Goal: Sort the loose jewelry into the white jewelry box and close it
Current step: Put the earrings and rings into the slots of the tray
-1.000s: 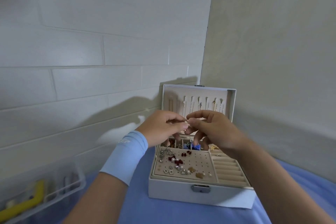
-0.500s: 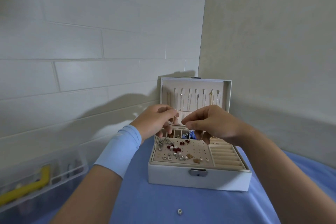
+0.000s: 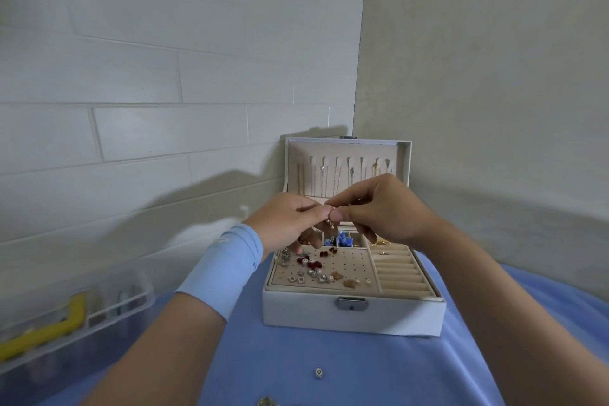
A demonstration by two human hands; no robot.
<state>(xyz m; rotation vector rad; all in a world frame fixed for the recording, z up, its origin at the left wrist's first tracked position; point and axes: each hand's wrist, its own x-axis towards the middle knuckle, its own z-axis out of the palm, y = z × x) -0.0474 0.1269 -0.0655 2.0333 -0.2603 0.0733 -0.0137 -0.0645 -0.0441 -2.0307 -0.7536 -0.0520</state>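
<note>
The white jewelry box [image 3: 354, 315] stands open on the blue cloth, its lid upright with thin necklaces hanging inside. Its beige tray holds several earrings, red, silver and amber. Above the tray my left hand [image 3: 286, 222] and my right hand [image 3: 379, 211] meet fingertip to fingertip, both pinching a small gold earring [image 3: 332, 222] that dangles between them. A small loose stud [image 3: 318, 372] lies on the cloth in front of the box. Another shiny piece [image 3: 266, 401] shows at the bottom edge.
A clear plastic organiser [image 3: 75, 320] with a yellow tool inside sits at the left on the blue cloth [image 3: 329, 359]. White tiled wall at the left and a beige wall at the right meet right behind the box.
The view has tilted down, bringing the cloth and the loose stud into sight. My hands parted slightly half a second ago and are now joined again on the small earring.
</note>
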